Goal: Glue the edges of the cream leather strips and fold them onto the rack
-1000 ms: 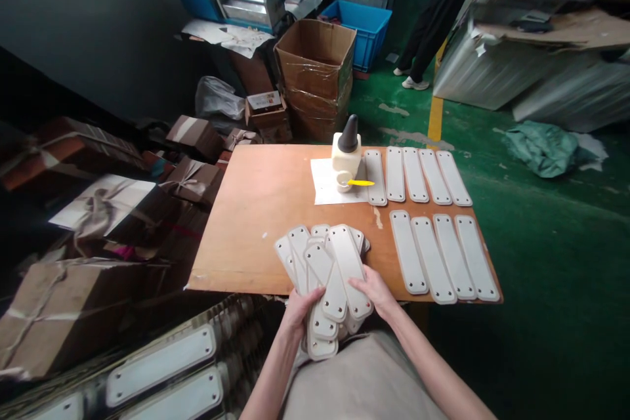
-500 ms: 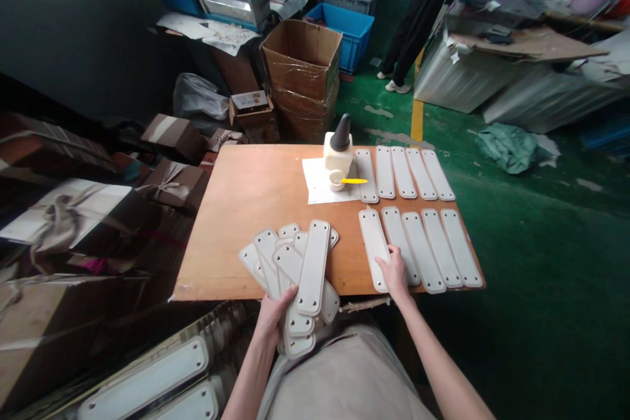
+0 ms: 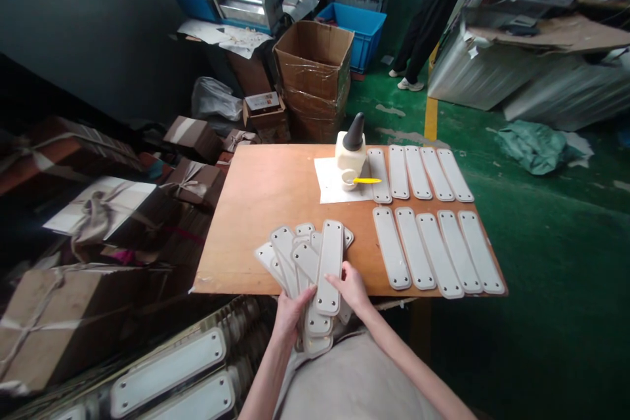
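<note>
At the near edge of the tabletop point(image 3: 266, 190), the left hand point(image 3: 290, 315) grips a fanned stack of pale strips point(image 3: 283, 244), thumb on top, while the right hand point(image 3: 353, 285) pinches the long edge of the uppermost strip point(image 3: 329, 256). Right of the hands lie two rows of matching strips point(image 3: 391, 246); beyond them stand a cream bottle point(image 3: 349, 154) and a small cup point(image 3: 348, 182) with a yellow stick point(image 3: 368, 180).

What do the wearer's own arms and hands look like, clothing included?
The bare left hand and bare right hand wear no gloves. No sleeve, watch or bracelet shows on either forearm. Plain grey-beige cloth covers the lap.
</note>
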`<state>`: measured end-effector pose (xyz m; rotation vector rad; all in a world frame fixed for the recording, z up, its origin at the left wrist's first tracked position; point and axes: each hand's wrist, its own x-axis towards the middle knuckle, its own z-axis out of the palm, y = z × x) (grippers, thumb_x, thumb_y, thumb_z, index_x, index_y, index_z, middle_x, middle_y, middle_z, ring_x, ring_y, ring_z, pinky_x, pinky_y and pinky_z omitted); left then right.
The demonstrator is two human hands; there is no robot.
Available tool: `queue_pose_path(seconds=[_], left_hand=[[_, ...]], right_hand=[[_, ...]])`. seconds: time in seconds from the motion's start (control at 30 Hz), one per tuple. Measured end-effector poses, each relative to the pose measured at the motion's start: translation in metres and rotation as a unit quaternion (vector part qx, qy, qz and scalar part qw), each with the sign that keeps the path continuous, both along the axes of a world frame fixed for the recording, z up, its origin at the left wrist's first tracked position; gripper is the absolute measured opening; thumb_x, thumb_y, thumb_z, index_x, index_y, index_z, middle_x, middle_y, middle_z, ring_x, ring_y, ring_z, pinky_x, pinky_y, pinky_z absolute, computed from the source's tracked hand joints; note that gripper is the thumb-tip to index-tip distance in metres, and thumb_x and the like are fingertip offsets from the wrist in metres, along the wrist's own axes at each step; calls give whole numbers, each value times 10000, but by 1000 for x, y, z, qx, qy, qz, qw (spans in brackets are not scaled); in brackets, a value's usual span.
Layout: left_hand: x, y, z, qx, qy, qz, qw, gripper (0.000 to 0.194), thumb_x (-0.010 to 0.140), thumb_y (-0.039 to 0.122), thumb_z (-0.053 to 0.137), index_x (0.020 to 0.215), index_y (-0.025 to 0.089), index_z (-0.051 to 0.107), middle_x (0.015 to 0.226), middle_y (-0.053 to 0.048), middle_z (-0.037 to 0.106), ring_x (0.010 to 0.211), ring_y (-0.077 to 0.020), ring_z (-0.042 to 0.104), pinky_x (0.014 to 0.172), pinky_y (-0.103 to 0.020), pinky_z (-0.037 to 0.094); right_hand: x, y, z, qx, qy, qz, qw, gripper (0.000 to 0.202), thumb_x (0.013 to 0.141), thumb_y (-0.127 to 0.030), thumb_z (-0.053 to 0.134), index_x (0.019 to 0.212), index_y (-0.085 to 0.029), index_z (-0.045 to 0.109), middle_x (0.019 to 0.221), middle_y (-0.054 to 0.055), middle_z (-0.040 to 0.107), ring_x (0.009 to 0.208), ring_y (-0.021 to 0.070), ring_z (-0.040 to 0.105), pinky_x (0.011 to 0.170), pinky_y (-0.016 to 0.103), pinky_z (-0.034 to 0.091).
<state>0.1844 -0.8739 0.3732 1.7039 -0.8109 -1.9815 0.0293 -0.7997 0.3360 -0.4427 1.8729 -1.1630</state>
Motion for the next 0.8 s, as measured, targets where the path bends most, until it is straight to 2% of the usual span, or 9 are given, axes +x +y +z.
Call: queue_pose_path(seconds=[0.07, 0.17, 0.3, 0.4, 0.53, 0.63, 0.7, 0.77, 0.8], left_hand=[[2, -2, 3, -2, -7, 1, 1000, 515, 610, 173, 854, 1075, 102, 645, 1026, -159, 739, 915, -270, 715, 777, -336, 591], [9, -9, 6, 19, -9, 25, 999, 509, 635, 157, 832, 1103, 115, 634, 1034, -148, 740, 900, -269, 719, 751, -335, 600], [21, -20, 3, 47, -18, 61, 997, 539, 636, 149, 831, 1133, 118, 623, 1025, -151, 740, 871, -270, 724, 728, -350, 609], [31, -25, -2, 24, -35, 63, 997, 538, 629, 162, 845, 1119, 109, 630, 1012, -152, 740, 842, -249, 726, 724, -337, 609], [37, -29, -8, 6, -44, 54, 998, 495, 628, 197, 853, 1066, 95, 645, 983, -156, 742, 806, -235, 725, 700, -329, 611], [36, -32, -10, 9, -60, 52, 997, 505, 615, 203, 862, 1057, 92, 645, 991, -162, 739, 805, -233, 722, 689, -323, 611], [33, -33, -9, 5, -61, 50, 997, 530, 611, 205, 865, 1078, 103, 638, 1024, -160, 733, 829, -231, 721, 695, -316, 610], [29, -34, -7, -6, -54, 49, 997, 549, 607, 205, 868, 1095, 114, 633, 1044, -154, 730, 859, -234, 719, 705, -309, 608], [27, -34, -5, -10, -49, 48, 998, 555, 605, 202, 869, 1099, 118, 631, 1045, -152, 730, 870, -238, 718, 708, -309, 608]], right_hand=[[11, -7, -3, -15, -34, -10, 999, 439, 679, -616, 683, 747, -200, 564, 698, 37, 672, 659, 212, 629, 595, 300, 489], [6, -4, -3, -31, -77, -26, 996, 482, 716, -661, 610, 794, -188, 563, 699, 47, 679, 668, 219, 647, 610, 314, 512], [-24, 11, -2, -31, -77, -48, 995, 532, 707, -653, 611, 953, -183, 568, 837, 71, 705, 767, 233, 672, 683, 335, 532], [-50, 20, -5, 3, -37, -61, 997, 496, 723, -640, 572, 946, -197, 543, 813, 63, 695, 722, 235, 664, 636, 336, 523], [-79, 28, -8, 88, 58, -71, 992, 299, 739, -496, 602, 814, -220, 515, 676, 38, 633, 692, 258, 633, 616, 344, 482], [-84, 29, 0, 153, 154, -77, 973, 189, 752, -295, 634, 900, -216, 548, 784, 77, 637, 853, 302, 621, 715, 381, 456], [-76, 25, 9, 184, 269, -42, 944, 245, 782, -230, 619, 1021, -206, 566, 987, 137, 633, 999, 327, 587, 798, 414, 441], [-61, 16, 18, 166, 364, 42, 915, 316, 816, -247, 622, 1121, -193, 562, 1141, 163, 596, 1093, 324, 550, 870, 424, 434], [-50, 10, 21, 134, 376, 98, 911, 370, 823, -271, 633, 1173, -190, 547, 1175, 155, 590, 1108, 308, 548, 894, 412, 438]])
